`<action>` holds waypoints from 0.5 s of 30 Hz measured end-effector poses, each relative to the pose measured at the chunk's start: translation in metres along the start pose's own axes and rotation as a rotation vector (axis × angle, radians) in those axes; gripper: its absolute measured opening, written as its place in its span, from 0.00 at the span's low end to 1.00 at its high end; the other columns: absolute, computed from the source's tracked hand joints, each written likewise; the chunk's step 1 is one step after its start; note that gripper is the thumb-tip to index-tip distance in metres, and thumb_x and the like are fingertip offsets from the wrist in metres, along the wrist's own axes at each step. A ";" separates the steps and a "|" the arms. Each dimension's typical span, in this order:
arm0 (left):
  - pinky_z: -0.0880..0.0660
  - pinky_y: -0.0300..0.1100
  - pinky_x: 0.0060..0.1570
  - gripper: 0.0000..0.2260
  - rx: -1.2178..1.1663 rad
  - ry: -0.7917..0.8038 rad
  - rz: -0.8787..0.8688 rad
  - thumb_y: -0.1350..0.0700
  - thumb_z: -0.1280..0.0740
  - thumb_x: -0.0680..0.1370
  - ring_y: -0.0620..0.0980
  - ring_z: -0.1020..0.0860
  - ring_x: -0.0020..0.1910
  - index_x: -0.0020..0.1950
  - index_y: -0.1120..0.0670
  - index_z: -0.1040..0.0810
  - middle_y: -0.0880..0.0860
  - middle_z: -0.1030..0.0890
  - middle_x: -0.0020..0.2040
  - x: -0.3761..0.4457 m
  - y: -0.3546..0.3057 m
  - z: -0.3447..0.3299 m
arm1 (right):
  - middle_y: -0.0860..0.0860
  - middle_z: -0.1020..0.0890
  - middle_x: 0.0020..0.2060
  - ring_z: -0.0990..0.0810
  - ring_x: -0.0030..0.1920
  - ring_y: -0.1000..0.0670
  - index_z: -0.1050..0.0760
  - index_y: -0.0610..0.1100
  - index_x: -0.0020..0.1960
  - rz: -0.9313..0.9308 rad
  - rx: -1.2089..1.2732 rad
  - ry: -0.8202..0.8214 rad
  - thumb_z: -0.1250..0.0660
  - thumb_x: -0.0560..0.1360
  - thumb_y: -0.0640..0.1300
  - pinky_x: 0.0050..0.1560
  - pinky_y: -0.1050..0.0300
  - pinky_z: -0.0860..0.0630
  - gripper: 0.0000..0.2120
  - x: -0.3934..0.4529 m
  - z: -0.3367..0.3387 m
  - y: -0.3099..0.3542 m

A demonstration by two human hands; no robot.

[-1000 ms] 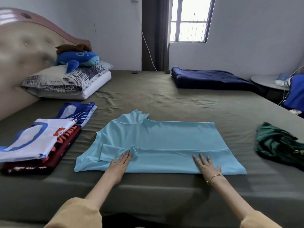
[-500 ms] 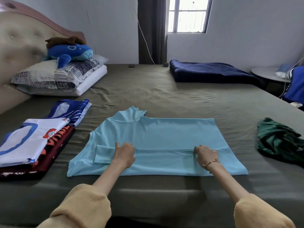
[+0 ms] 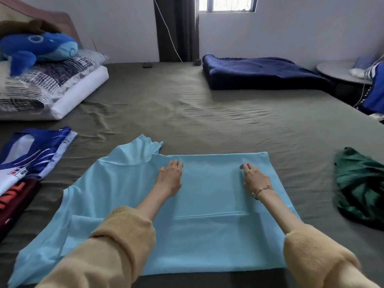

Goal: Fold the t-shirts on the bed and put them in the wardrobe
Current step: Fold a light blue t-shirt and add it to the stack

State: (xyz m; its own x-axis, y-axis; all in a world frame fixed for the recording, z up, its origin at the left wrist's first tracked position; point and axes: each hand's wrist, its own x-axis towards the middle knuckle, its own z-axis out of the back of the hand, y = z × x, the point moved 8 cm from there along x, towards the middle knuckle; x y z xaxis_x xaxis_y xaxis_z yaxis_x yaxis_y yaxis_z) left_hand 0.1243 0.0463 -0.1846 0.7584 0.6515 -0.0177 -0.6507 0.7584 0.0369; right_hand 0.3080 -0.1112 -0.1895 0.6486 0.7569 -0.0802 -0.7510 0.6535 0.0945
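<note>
A light blue t-shirt (image 3: 207, 235) lies spread on the olive bed sheet (image 3: 207, 113) right in front of me. Its near part is doubled over towards the far edge. My left hand (image 3: 170, 177) and my right hand (image 3: 254, 178) sit side by side at that far edge, fingers curled down and pinching the folded cloth. One sleeve and the collar stick out to the left of my left hand. A crumpled dark green t-shirt (image 3: 361, 183) lies at the right. At the left stands a pile of folded t-shirts (image 3: 27, 159), blue and white over dark red.
Stacked pillows (image 3: 47, 86) with a blue plush whale (image 3: 37, 46) lie against the headboard at the far left. A folded navy blanket (image 3: 259, 72) rests at the far side of the bed. A round side table (image 3: 340, 69) stands beyond the right edge.
Both hands went from lying flat on the shirt's near fold to gripping it, then carried it away from me to the far edge. The camera leaned in closer.
</note>
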 end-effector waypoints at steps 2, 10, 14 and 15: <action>0.33 0.46 0.59 0.20 0.022 0.019 0.007 0.62 0.44 0.78 0.52 0.36 0.68 0.70 0.57 0.38 0.54 0.35 0.67 0.022 0.004 -0.005 | 0.49 0.34 0.68 0.34 0.67 0.49 0.38 0.44 0.68 0.010 -0.034 -0.003 0.49 0.77 0.33 0.54 0.50 0.30 0.20 0.023 -0.002 -0.004; 0.36 0.46 0.64 0.25 0.108 -0.071 0.032 0.64 0.47 0.79 0.52 0.35 0.67 0.76 0.59 0.48 0.54 0.33 0.68 0.057 0.017 -0.005 | 0.49 0.34 0.69 0.32 0.65 0.45 0.50 0.47 0.77 0.096 -0.074 -0.041 0.49 0.76 0.29 0.53 0.50 0.27 0.32 0.076 0.003 0.002; 0.30 0.43 0.51 0.16 0.110 -0.185 0.018 0.67 0.42 0.76 0.52 0.30 0.60 0.63 0.58 0.34 0.54 0.29 0.59 0.051 0.014 0.007 | 0.44 0.29 0.59 0.27 0.60 0.44 0.32 0.42 0.63 0.046 -0.089 -0.059 0.45 0.76 0.32 0.47 0.53 0.30 0.17 0.077 0.009 -0.001; 0.29 0.44 0.50 0.15 0.094 -0.197 0.021 0.68 0.41 0.75 0.53 0.29 0.59 0.61 0.58 0.33 0.54 0.28 0.58 0.047 0.016 0.010 | 0.45 0.28 0.57 0.26 0.59 0.45 0.30 0.41 0.60 0.036 -0.118 -0.097 0.44 0.76 0.33 0.47 0.54 0.31 0.14 0.072 0.014 -0.001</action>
State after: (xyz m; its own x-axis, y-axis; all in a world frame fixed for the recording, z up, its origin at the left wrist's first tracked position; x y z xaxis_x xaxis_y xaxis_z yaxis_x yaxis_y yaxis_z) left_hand 0.1496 0.0885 -0.1749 0.7435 0.6444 0.1788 -0.6670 0.7339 0.1286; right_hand 0.3574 -0.0579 -0.1816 0.6257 0.7799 0.0178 -0.7796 0.6259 -0.0220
